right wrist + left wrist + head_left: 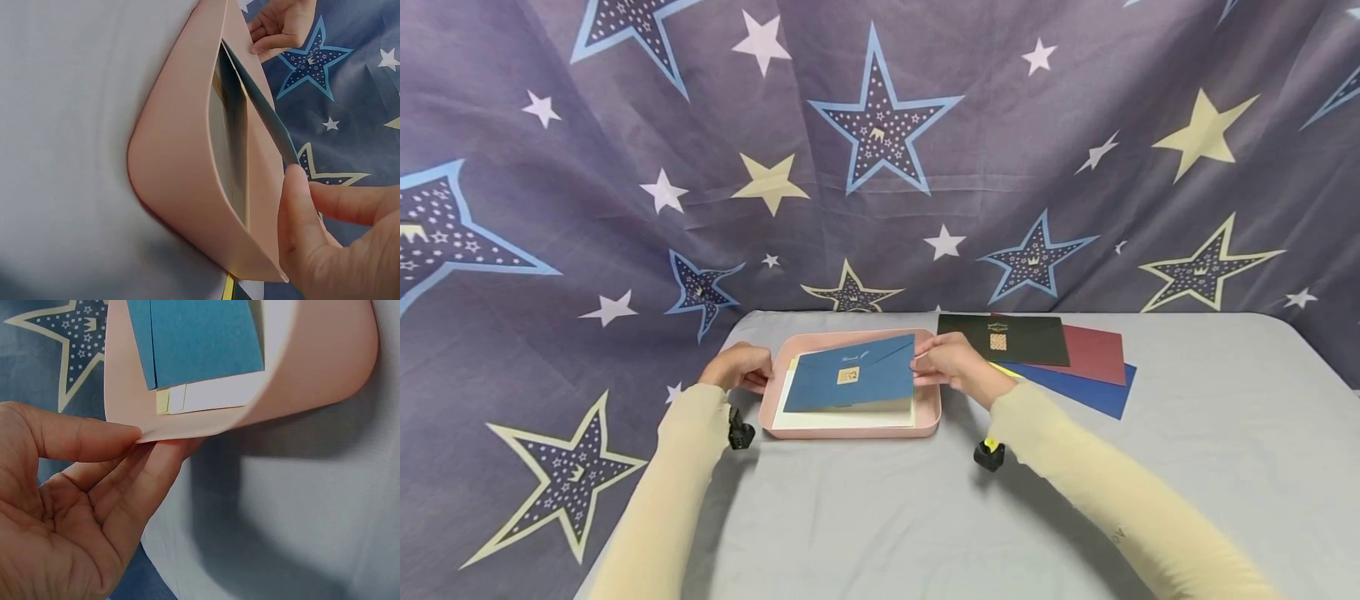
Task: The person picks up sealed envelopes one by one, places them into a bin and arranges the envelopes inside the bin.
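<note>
A pink tray (852, 432) sits on the table with cream and white envelopes (820, 420) lying in it. My left hand (741, 367) pinches the tray's left rim, thumb on top and fingers beneath, as the left wrist view shows. Between the thumb and fingers of my right hand (953, 364) is the right edge of a blue envelope (857, 375) with a gold seal. That envelope slants over the pale ones, its right side raised, as the right wrist view (265, 103) makes plain for the envelope's edge.
Right of the tray lies a fanned pile: a black envelope (1030, 342) on top, a dark red envelope (1097, 354) and a darker blue envelope (1086, 390) below, with a yellow edge (1007, 370) peeking out. A star-patterned curtain (880, 225) hangs behind the grey-covered table (865, 517).
</note>
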The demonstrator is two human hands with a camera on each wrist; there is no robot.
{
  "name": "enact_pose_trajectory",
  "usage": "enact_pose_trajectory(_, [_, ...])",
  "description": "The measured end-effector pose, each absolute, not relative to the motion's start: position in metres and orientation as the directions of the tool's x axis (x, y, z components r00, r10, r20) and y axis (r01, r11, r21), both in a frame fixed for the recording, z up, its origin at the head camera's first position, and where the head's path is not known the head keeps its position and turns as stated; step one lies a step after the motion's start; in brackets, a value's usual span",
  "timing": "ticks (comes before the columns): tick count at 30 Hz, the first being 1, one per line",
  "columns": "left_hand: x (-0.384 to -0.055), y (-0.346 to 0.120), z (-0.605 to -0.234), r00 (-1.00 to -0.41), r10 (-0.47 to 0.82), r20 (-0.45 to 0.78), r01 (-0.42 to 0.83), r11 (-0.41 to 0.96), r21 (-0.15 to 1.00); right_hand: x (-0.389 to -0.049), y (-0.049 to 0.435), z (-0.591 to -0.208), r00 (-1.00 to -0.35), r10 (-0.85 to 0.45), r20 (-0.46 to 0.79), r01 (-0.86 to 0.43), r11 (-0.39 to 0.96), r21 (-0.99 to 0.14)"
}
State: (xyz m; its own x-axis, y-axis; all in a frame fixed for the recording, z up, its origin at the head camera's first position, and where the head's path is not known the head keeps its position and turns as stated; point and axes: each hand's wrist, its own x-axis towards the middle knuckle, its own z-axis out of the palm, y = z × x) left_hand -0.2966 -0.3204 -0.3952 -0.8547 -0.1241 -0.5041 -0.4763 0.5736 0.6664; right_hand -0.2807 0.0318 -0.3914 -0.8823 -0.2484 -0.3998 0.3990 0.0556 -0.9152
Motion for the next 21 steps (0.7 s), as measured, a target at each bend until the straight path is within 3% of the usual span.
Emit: enact_pose_trajectory(21, [-0.300, -0.322, -0.398, -0.853, -0.121, -0.508, -0.479, 0.570, 0.668, -0.284, 0.020, -0.395, -0.917, -0.190, -0.352, 0.326, 0.155, -0.933])
